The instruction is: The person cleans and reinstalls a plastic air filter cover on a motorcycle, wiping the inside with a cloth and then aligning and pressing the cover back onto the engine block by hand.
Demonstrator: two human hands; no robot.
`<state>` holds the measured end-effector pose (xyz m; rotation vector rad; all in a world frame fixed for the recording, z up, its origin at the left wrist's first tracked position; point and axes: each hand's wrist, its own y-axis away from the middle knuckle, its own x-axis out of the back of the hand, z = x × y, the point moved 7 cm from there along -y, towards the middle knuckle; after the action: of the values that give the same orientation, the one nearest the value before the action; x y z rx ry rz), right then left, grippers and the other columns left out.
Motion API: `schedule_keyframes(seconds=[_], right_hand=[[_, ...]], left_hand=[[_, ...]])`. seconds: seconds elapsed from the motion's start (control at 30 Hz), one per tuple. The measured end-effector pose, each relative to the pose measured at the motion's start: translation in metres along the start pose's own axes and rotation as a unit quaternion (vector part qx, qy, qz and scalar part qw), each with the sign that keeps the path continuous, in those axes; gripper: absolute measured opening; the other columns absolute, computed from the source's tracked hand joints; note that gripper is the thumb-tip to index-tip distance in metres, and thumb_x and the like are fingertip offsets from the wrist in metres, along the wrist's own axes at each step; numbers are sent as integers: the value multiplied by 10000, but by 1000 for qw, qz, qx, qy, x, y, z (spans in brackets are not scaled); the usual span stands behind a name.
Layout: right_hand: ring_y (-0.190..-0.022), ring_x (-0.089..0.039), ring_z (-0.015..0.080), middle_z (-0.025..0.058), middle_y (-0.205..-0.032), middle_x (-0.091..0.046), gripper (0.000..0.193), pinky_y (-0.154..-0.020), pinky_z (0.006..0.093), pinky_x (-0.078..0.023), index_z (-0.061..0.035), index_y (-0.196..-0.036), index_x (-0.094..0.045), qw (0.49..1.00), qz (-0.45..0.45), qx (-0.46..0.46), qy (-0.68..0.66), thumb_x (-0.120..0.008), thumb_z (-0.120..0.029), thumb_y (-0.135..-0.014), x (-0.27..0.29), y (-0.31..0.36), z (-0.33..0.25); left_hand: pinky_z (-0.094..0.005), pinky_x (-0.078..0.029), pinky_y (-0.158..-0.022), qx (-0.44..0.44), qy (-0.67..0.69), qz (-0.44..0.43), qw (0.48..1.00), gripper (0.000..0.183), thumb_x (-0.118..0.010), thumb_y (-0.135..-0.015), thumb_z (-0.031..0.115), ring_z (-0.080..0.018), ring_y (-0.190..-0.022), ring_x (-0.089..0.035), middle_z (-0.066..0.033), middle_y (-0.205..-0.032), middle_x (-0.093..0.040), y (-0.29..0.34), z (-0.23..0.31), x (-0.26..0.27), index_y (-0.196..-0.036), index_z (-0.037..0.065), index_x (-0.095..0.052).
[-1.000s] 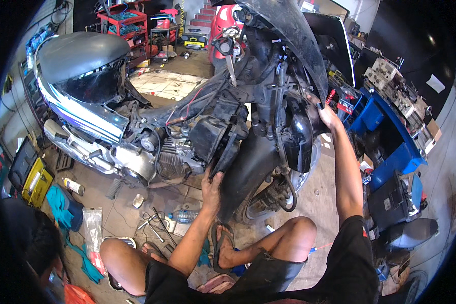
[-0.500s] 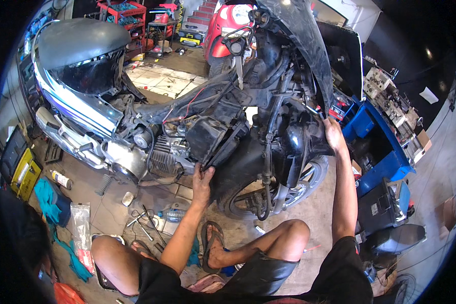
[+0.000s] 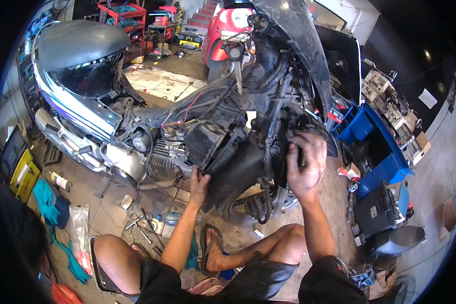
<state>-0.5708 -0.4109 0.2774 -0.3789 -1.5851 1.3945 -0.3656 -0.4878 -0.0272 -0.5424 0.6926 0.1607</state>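
A partly stripped motorcycle stands across in front of me, its engine bare. My left hand is closed on the lower edge of a black plastic box, which looks like an air filter housing, beside the engine. My right hand is raised before the front fork, fingers curled but apart, with nothing visible in them. It hides part of the front wheel and the black front fender. A red wire runs loose along the frame.
Hand tools and a plastic bottle lie on the floor near my feet. Blue bins and a dark box stand at the right. A yellow case and teal cloth are at the left. A red scooter stands behind.
My right hand has left the fender and moved left, toward me, opening its fingers. The front wheel and fender have turned. My left hand stays on the box.
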Motion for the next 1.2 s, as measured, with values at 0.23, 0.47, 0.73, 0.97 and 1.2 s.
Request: schedule_keyframes(seconds=[0.23, 0.47, 0.73, 0.97, 1.2], right_hand=[[-1159, -576, 459, 262, -1394, -490, 576, -934, 462, -539, 11, -1402, -429, 972, -194, -96, -94, -657, -95, -884, -70, 10, -37], [-951, -660, 490, 289, -1397, -470, 612, -804, 512, -576, 13, -1467, -315, 938, -307, -160, 1, -468, 31, -875, -104, 6, -40], [-959, -618, 512, 290, -1175, -565, 610, -788, 547, -539, -13, -1396, -407, 967, -219, -119, -54, -584, 43, -814, -103, 7, -39], [-975, -609, 511, 284, -1147, -569, 617, -775, 534, -538, 1, -1387, -416, 971, -172, -111, -125, -594, 70, -800, -96, 9, -41], [-983, -603, 513, 285, -1190, -548, 606, -807, 534, -535, 6, -1383, -412, 971, -163, -101, -142, -584, 61, -804, -94, 14, -47]], left_hand=[[-348, -275, -1155, 51, 19, 1, 999, 828, -750, -836, 286, -224, -1354, -425, -108, -1458, -464, -3, -16, 0, -1494, 14, -327], [-346, -277, -1158, 47, 23, -30, 998, 914, -770, -801, 337, -231, -1361, -423, -107, -1477, -449, -7, -15, 0, -1514, 9, -301], [-355, -254, -1167, 5, 43, -50, 998, 997, -740, -845, 439, -230, -1410, -350, -128, -1531, -363, -6, -31, 8, -1552, 1, -192], [-297, -317, -1084, 10, 49, -40, 998, 975, -671, -913, 417, -191, -1328, -390, -114, -1516, -343, 2, -34, 6, -1572, 1, -86], [-275, -396, -940, 38, 35, -17, 999, 899, -632, -934, 461, -158, -1148, -492, -75, -1418, -446, 13, -35, 16, -1569, 54, -143]])
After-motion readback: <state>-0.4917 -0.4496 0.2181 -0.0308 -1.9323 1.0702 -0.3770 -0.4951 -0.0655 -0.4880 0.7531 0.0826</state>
